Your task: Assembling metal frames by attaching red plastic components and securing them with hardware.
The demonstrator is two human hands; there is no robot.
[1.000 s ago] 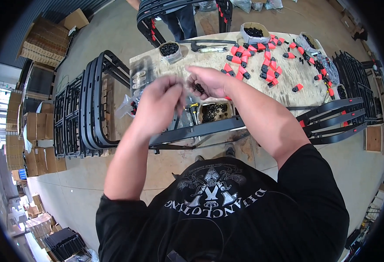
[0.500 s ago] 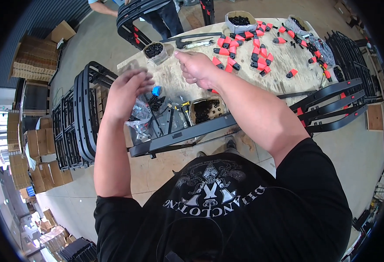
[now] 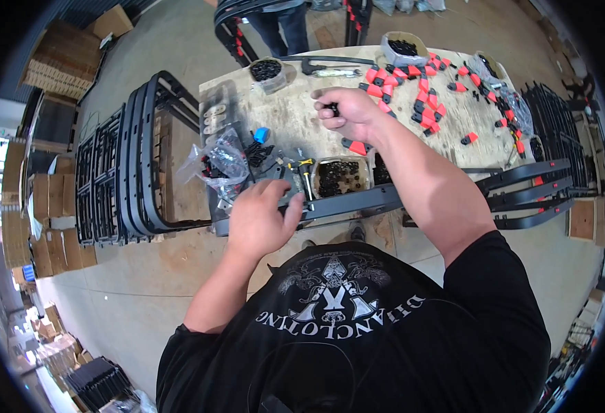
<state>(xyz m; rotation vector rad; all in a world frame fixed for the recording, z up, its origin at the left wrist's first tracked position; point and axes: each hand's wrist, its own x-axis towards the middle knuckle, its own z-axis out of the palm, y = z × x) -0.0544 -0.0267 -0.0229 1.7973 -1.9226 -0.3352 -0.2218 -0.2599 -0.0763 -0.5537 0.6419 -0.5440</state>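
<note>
A big wooden table (image 3: 302, 127) holds many small parts. A long black metal bar (image 3: 385, 196) lies along its near edge. The left hand (image 3: 261, 217) rests flat and open on the bar, next to a clear plastic bag (image 3: 216, 165). The right hand (image 3: 351, 113) is curled shut, pinching a little black part (image 3: 333, 108) above the table. Red and black caps (image 3: 419, 86) lie scattered just beyond it.

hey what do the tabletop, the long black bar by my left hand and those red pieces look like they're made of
Tabletop: looks like bare plywood, pale with visible grain and scuffs, unfinished.
Black bar: probably metal with a matte black coat; long, straight and evenly dark. The left hand rests at its end.
Red pieces: likely moulded plastic, uniformly bright red with black parts attached, though too small to be sure.
</note>
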